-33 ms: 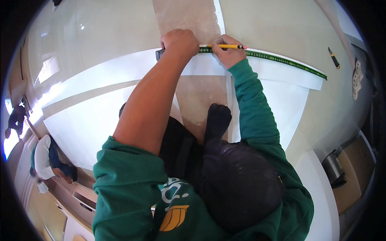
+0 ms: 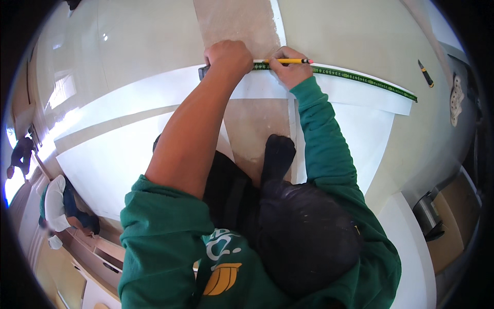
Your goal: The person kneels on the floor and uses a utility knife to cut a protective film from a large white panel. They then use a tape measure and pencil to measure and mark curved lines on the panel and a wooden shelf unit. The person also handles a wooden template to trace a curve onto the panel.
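A long white strip (image 2: 370, 95) lies across the floor in front of me. Along its far edge runs the green blade of a tape measure (image 2: 360, 78), drawn out to the strip's right end. My left hand (image 2: 230, 55) is closed over the tape at the left, with part of its dark case showing beside the wrist. In my right hand (image 2: 292, 69) is a yellow pencil (image 2: 288, 61) with a pink eraser end. Its point is at the blade's far edge, just right of my left hand. The fingers of my right hand press by the blade.
Under my legs lies a larger white sheet (image 2: 116, 159). A utility knife (image 2: 425, 73) rests on the floor at the right, near a pale spotted object (image 2: 455, 100). A cardboard box (image 2: 455, 226) with a metallic cylinder (image 2: 427, 213) stands lower right. At left a person (image 2: 57, 206) bends near wooden drawers.
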`<act>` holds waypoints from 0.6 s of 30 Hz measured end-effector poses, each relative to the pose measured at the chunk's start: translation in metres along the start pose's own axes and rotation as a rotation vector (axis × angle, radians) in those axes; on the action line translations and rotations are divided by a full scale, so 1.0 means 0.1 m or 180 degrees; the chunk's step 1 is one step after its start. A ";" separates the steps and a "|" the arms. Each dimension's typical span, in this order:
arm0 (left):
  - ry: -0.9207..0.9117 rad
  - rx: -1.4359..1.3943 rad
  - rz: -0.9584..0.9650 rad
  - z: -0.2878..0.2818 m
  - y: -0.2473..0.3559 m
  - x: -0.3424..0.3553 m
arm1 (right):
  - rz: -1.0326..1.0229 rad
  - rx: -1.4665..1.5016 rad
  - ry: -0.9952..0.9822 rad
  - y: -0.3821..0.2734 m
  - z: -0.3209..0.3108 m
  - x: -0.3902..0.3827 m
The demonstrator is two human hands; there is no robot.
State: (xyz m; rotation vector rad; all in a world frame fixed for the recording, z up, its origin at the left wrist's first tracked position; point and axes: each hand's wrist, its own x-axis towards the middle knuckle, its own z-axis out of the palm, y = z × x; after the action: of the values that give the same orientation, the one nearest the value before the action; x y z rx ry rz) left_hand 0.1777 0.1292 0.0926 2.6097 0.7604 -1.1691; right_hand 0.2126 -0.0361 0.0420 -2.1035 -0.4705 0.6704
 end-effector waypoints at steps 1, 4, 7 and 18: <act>0.0044 -0.0030 -0.0019 0.00 0.00 -0.01 | -0.0114 0.0206 0.0155 -0.03 0.00 -0.04; 0.0102 -0.0033 0.0147 0.01 -0.05 -0.07 | -0.0114 0.1361 0.0623 -0.06 -0.12 -0.22; 0.0433 -0.0170 0.0518 0.17 -0.17 -0.29 | -0.1512 -0.0399 0.1545 0.12 -0.53 -0.55; 0.1347 -0.1234 0.1160 1.02 -0.49 -1.00 | -0.1066 -0.1814 0.1317 0.68 -0.86 -1.01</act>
State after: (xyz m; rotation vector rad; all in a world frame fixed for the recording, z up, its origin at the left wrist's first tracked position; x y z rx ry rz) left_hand 0.0304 0.0963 0.1002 2.5277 0.4797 -0.3335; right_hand 0.1922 -0.1829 0.0582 -2.5167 -0.8194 -0.1196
